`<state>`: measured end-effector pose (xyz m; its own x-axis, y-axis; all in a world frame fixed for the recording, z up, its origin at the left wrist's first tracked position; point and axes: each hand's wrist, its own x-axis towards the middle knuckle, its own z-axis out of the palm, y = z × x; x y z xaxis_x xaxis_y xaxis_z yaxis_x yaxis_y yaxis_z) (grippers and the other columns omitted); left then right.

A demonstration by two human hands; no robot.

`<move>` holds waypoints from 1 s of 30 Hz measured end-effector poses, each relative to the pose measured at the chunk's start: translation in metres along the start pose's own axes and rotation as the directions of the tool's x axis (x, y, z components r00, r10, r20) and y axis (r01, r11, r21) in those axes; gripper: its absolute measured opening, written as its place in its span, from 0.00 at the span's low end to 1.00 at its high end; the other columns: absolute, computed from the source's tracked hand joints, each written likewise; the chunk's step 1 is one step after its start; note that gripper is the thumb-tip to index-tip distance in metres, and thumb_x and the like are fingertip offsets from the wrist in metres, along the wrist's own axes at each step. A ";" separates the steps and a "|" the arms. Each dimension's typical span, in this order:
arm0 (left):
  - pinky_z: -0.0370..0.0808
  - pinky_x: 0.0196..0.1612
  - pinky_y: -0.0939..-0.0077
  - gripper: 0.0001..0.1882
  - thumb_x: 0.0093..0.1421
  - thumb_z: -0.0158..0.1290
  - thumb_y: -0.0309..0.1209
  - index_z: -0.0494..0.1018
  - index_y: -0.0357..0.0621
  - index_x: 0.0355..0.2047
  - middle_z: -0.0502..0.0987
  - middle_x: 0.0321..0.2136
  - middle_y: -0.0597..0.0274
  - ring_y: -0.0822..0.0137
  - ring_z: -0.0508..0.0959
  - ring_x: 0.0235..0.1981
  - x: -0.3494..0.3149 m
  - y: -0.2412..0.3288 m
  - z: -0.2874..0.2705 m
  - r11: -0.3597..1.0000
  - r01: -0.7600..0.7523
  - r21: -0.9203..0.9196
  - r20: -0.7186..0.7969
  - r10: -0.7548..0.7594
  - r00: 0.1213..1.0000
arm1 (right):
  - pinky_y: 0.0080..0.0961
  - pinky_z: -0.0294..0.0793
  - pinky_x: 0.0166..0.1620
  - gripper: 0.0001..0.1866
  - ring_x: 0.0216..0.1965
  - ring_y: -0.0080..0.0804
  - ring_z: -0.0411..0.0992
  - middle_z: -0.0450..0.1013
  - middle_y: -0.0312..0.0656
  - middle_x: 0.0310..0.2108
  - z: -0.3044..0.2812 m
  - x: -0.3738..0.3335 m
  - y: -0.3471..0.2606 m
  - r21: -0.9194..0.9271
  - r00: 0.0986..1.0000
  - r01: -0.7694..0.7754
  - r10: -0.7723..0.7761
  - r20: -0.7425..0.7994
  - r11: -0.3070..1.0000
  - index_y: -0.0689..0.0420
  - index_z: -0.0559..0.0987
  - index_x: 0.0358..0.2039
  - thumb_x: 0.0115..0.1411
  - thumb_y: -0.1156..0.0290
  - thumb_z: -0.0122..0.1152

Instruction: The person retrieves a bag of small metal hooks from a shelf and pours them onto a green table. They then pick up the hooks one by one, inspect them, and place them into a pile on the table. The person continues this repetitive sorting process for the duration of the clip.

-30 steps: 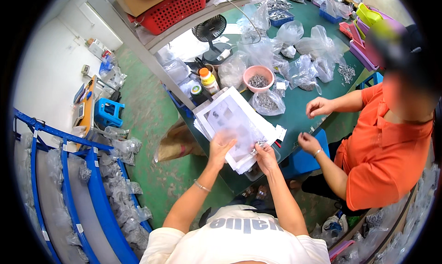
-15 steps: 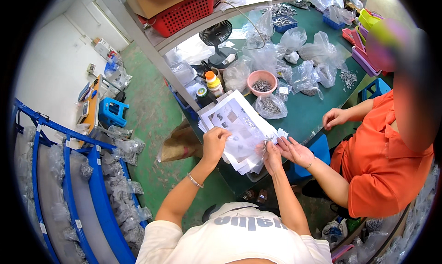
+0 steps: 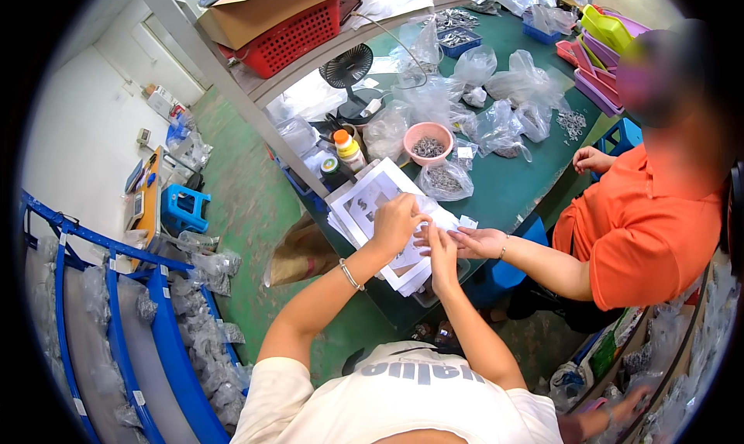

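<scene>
My left hand [image 3: 397, 225] is closed in a pinch over a stack of printed sheets [image 3: 361, 199]. Against its fingertips is my right hand [image 3: 444, 259], also closed, its fingers pointing up. Whatever lies between them is too small and covered to make out. Just right of my right hand, a co-worker's hand [image 3: 484, 243] reaches in palm up with fingers stretched out. A small white tag [image 3: 468, 222] lies beside that hand. Beyond the papers sit a clear bag of small metal parts [image 3: 445, 180] and a pink bowl [image 3: 415, 156] holding similar parts.
A green table [image 3: 508, 187] carries more clear bags [image 3: 500, 126], a black fan [image 3: 346, 66] and an orange-capped bottle [image 3: 349, 149]. A grey shelf post [image 3: 271, 130] rises at its left edge. The co-worker in an orange shirt [image 3: 635, 231] stands right. Blue racks [image 3: 174, 328] line the left.
My left hand has moved right to meet my right hand, which has shifted slightly left. The translucent bag seen between them is now mostly hidden. The co-worker's reaching hand has moved slightly left.
</scene>
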<state>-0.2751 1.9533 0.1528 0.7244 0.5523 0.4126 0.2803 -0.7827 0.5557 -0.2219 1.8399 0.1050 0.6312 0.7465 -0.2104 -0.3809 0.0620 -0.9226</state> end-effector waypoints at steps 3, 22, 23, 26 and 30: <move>0.67 0.21 0.66 0.14 0.39 0.61 0.25 0.64 0.37 0.16 0.70 0.17 0.53 0.54 0.72 0.19 -0.006 -0.002 0.011 0.993 -0.118 0.018 0.008 0.118 0.993 | 0.16 0.63 0.29 0.19 0.25 0.21 0.68 0.73 0.38 0.24 0.002 0.023 -0.012 -0.007 0.999 -0.038 0.038 -0.030 0.999 0.64 0.76 0.28 0.58 0.57 0.52; 0.67 0.22 0.77 0.06 0.44 0.60 0.24 0.75 0.34 0.20 0.75 0.17 0.60 0.73 0.71 0.17 -0.021 -0.059 -0.007 0.620 0.609 -0.495 0.519 -0.351 0.779 | 0.20 0.65 0.24 0.13 0.17 0.23 0.68 0.71 0.40 0.15 -0.013 0.001 0.020 -0.536 0.915 0.240 -0.372 -0.153 0.809 0.66 0.74 0.18 0.52 0.69 0.62; 0.67 0.22 0.76 0.05 0.45 0.60 0.24 0.75 0.35 0.20 0.75 0.18 0.59 0.71 0.72 0.17 -0.020 -0.062 -0.007 0.688 0.543 -0.481 0.405 -0.375 0.834 | 0.23 0.66 0.25 0.11 0.18 0.28 0.69 0.72 0.43 0.16 -0.018 0.000 0.019 -0.603 0.912 0.228 -0.384 -0.142 0.765 0.66 0.74 0.19 0.51 0.71 0.61; 0.68 0.23 0.75 0.04 0.47 0.58 0.22 0.74 0.36 0.21 0.73 0.20 0.58 0.66 0.73 0.19 -0.029 -0.047 -0.006 0.931 0.224 -0.289 0.059 -0.216 0.975 | 0.26 0.67 0.27 0.06 0.22 0.38 0.71 0.72 0.48 0.20 -0.028 -0.019 0.014 -0.880 0.894 0.193 -0.448 -0.025 0.434 0.65 0.74 0.24 0.51 0.75 0.59; 0.69 0.26 0.70 0.03 0.46 0.55 0.19 0.72 0.37 0.23 0.70 0.24 0.56 0.57 0.73 0.24 -0.059 -0.007 -0.007 0.984 0.008 -0.177 -0.126 -0.031 0.991 | 0.31 0.69 0.31 0.05 0.27 0.43 0.72 0.72 0.50 0.27 0.012 -0.050 -0.022 -0.766 0.839 0.380 -0.541 0.051 0.518 0.65 0.72 0.32 0.53 0.81 0.51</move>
<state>-0.3239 1.9283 0.1296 0.6299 0.6079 0.4833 0.1702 -0.7153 0.6778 -0.2534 1.8092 0.1397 0.7018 0.6264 0.3393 0.5605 -0.1916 -0.8057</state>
